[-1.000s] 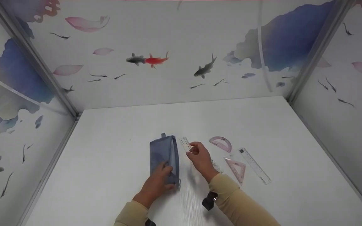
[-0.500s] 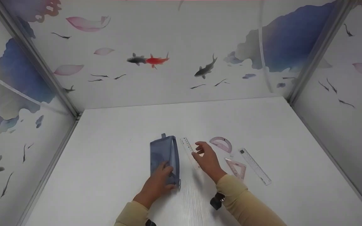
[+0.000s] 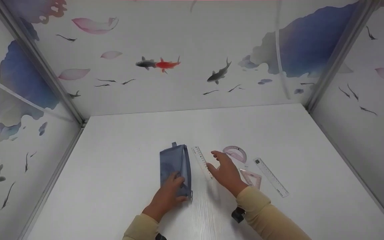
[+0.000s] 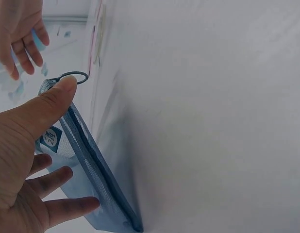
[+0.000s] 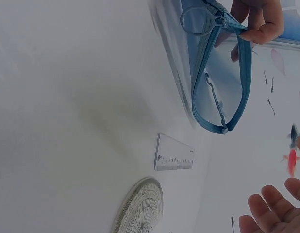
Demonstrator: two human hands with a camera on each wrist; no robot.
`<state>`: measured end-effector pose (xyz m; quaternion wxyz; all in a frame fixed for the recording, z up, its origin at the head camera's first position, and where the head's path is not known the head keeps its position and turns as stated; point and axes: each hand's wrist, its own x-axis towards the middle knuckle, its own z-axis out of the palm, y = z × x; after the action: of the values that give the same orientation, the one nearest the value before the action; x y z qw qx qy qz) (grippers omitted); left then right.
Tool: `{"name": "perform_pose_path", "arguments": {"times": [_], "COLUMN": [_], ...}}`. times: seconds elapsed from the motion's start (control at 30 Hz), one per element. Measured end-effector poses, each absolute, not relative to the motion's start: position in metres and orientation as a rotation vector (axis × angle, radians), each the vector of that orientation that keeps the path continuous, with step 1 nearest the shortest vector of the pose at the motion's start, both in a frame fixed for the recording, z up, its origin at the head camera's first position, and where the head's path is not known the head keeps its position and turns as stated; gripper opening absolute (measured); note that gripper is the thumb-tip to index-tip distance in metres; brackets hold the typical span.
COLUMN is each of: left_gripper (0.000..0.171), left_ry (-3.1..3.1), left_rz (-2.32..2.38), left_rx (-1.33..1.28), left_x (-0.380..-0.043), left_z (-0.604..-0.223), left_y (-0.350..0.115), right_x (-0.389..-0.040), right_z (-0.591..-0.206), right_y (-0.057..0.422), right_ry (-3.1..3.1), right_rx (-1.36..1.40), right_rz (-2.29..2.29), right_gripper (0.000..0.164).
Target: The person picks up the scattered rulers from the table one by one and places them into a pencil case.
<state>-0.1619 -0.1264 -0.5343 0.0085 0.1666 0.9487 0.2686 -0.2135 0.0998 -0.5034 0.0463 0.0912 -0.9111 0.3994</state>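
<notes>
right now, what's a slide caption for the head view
Left fingers hold an open blue pouch; right fingers hover near a clear ruler, a pink protractor and a pink triangle.

This is a walled booth [image 3: 362,140]: white tabletop [image 3: 122,146] at six o'clock, fish-printed wall [image 3: 178,95] at twelve, metal corner posts [image 3: 39,63] at ten and two.

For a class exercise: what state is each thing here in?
Blue mesh zip pouch: unzipped, mouth gaping, held by the left hand
Right hand: fingers extended, holding nothing
Left clear plastic ruler, beside the pouch: flat on the white table
Right clear plastic ruler: lying flat
Pink half-round plastic protractor: lying flat
Pink triangular plastic set square: lying flat, partly hidden
Clear half-round plastic protractor, right wrist view: lying flat
</notes>
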Motion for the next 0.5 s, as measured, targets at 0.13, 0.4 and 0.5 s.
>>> {"name": "perform_pose_path", "arguments": {"times": [0.13, 0.4, 0.5], "left_gripper": [0.056, 0.052, 0.052], "left_ry": [2.972, 2.976, 2.974], "left_rz": [0.824, 0.864, 0.874], "left_rx": [0.519, 0.549, 0.548], "left_x": [-0.162, -0.163, -0.164], "left_z": [-0.534, -0.536, -0.538], "left_y": [-0.126, -0.126, -0.126], "right_x": [-0.212, -0.214, -0.215], "right_z": [-0.502, -0.501, -0.501], "right_y": [0.106, 0.117, 0.123], "right_ry": [-2.811, -2.884, -2.858], "right_rx": [0.302, 0.329, 0.358], "right_rz": [1.142, 0.888, 0.809], "right_gripper": [0.053, 0.059, 0.060]}}
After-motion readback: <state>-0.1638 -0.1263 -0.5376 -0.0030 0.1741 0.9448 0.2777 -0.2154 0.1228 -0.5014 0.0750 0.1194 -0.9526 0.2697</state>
